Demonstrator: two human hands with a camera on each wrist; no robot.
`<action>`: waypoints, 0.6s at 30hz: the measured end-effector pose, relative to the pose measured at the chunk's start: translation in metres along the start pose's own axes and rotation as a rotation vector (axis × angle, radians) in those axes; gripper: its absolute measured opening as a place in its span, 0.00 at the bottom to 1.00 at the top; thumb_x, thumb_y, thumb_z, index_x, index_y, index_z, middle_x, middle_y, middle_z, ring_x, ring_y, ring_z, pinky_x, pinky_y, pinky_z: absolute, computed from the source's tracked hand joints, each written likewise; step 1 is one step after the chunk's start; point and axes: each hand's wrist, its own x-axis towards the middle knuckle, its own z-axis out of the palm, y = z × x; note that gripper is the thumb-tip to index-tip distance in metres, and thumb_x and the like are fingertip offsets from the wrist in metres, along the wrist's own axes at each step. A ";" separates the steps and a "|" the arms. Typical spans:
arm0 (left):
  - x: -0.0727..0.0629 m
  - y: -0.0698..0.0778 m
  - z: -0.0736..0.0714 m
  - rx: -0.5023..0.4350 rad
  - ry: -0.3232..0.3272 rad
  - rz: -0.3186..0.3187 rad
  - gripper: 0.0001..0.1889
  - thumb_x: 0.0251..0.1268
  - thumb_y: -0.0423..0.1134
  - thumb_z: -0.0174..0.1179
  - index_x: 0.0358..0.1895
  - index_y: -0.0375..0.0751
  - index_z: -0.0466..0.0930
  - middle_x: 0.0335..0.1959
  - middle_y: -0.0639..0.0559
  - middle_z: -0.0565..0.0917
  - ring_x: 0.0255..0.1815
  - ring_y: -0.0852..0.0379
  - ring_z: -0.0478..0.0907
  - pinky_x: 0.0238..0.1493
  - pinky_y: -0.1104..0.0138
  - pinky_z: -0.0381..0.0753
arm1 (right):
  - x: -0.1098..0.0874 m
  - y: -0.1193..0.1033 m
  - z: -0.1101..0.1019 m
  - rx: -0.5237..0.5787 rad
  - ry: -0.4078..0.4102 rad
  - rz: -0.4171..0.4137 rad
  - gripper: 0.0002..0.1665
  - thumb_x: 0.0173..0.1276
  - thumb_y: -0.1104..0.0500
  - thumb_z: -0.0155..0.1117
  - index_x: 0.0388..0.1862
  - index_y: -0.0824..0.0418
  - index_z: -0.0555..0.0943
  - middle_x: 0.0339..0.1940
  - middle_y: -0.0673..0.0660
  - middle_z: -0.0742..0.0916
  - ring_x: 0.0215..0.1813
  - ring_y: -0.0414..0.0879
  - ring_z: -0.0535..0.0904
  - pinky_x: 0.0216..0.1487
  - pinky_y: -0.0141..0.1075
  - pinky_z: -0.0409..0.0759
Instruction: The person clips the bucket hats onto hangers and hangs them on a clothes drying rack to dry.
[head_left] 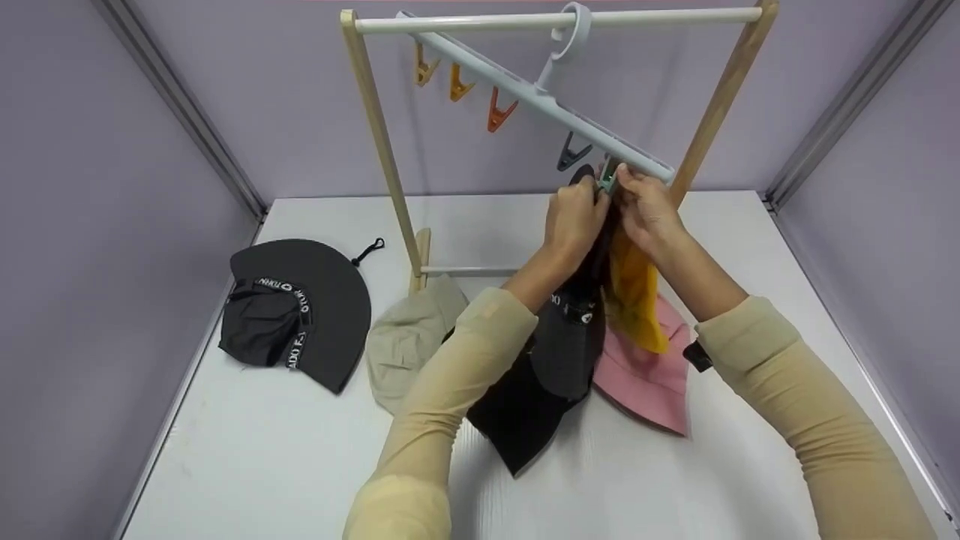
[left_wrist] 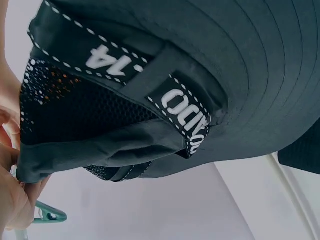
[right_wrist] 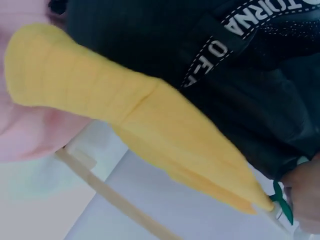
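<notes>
Beige sleeves (head_left: 810, 420) cover my forearms, rising from the bottom and lower right of the head view. Beneath them spreads the white bench (head_left: 247, 450). Across the top of the frame stands a wood-and-white rack (head_left: 371, 112), and from its bar a pale hanger (head_left: 480, 64) slants down to the right. Below the hanger's lower end, right of centre, I have a black hat (head_left: 562, 360) with white lettering hanging from my grasp. At mid-left a charcoal hat (head_left: 337, 300) lies on the bench; a pink hat (head_left: 645, 382) lies right of centre, a beige hat (head_left: 409, 345) left of centre. Just beside the black hat hangs a yellow hat (head_left: 637, 292). My hands are close together: my left hand (head_left: 574, 221) pinches the black hat's upper edge, and my right hand (head_left: 649, 210) pinches a green clip (right_wrist: 286, 207) beside it. More clips (head_left: 501, 112) line the hanger, upper middle.
</notes>
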 end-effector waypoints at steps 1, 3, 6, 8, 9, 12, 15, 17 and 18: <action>0.000 0.000 0.000 0.010 0.001 0.004 0.10 0.66 0.41 0.54 0.31 0.37 0.78 0.26 0.49 0.82 0.28 0.56 0.81 0.25 0.69 0.76 | 0.000 0.000 -0.001 0.006 -0.007 0.000 0.06 0.66 0.68 0.54 0.39 0.71 0.75 0.41 0.59 0.82 0.59 0.51 0.68 0.62 0.34 0.56; 0.000 0.000 0.001 0.015 0.002 0.013 0.10 0.65 0.40 0.54 0.32 0.37 0.78 0.27 0.49 0.82 0.30 0.55 0.81 0.27 0.68 0.76 | -0.001 0.000 -0.002 0.014 -0.022 -0.002 0.07 0.67 0.68 0.53 0.41 0.71 0.74 0.44 0.59 0.80 0.61 0.50 0.66 0.63 0.34 0.56; -0.001 -0.001 0.001 0.018 -0.001 0.025 0.09 0.65 0.40 0.54 0.33 0.37 0.79 0.28 0.49 0.82 0.31 0.54 0.81 0.29 0.68 0.77 | -0.001 0.000 -0.004 0.011 -0.043 -0.006 0.08 0.67 0.68 0.52 0.43 0.72 0.73 0.49 0.61 0.78 0.63 0.50 0.63 0.63 0.33 0.56; -0.002 -0.002 0.002 0.011 0.001 0.031 0.09 0.66 0.39 0.54 0.34 0.37 0.78 0.29 0.49 0.82 0.32 0.54 0.81 0.29 0.68 0.77 | 0.000 0.000 -0.006 -0.009 -0.061 -0.006 0.10 0.68 0.67 0.51 0.45 0.72 0.73 0.54 0.64 0.76 0.65 0.50 0.61 0.63 0.33 0.55; -0.002 -0.003 0.003 0.011 0.002 0.033 0.09 0.66 0.39 0.54 0.35 0.37 0.78 0.29 0.49 0.82 0.32 0.54 0.81 0.30 0.68 0.76 | 0.000 0.000 -0.006 -0.024 -0.073 -0.005 0.13 0.68 0.66 0.51 0.48 0.73 0.72 0.57 0.66 0.74 0.66 0.50 0.60 0.63 0.33 0.55; -0.005 -0.005 0.004 0.012 0.001 0.030 0.09 0.66 0.39 0.53 0.38 0.37 0.78 0.30 0.49 0.82 0.32 0.55 0.81 0.30 0.68 0.76 | 0.001 0.000 -0.009 -0.067 -0.082 0.006 0.22 0.69 0.64 0.51 0.59 0.75 0.66 0.66 0.66 0.67 0.68 0.50 0.58 0.64 0.32 0.54; -0.010 -0.006 0.007 0.025 -0.006 0.016 0.10 0.66 0.41 0.54 0.42 0.38 0.78 0.32 0.51 0.82 0.32 0.55 0.80 0.31 0.68 0.76 | 0.001 -0.001 -0.011 -0.107 -0.077 0.017 0.29 0.70 0.63 0.51 0.65 0.74 0.59 0.68 0.64 0.63 0.69 0.49 0.57 0.65 0.32 0.52; -0.014 -0.007 0.009 0.028 -0.015 -0.005 0.12 0.66 0.43 0.54 0.45 0.39 0.77 0.34 0.51 0.82 0.33 0.55 0.80 0.32 0.67 0.77 | 0.003 -0.002 -0.013 -0.102 -0.068 0.023 0.27 0.69 0.63 0.51 0.63 0.73 0.61 0.65 0.63 0.67 0.68 0.49 0.57 0.65 0.33 0.52; -0.016 -0.007 0.010 0.020 -0.019 -0.016 0.13 0.66 0.43 0.54 0.46 0.40 0.77 0.36 0.52 0.82 0.33 0.55 0.80 0.32 0.66 0.77 | 0.003 -0.003 -0.014 -0.097 -0.067 0.025 0.24 0.69 0.63 0.51 0.61 0.73 0.64 0.63 0.63 0.70 0.68 0.49 0.57 0.65 0.33 0.52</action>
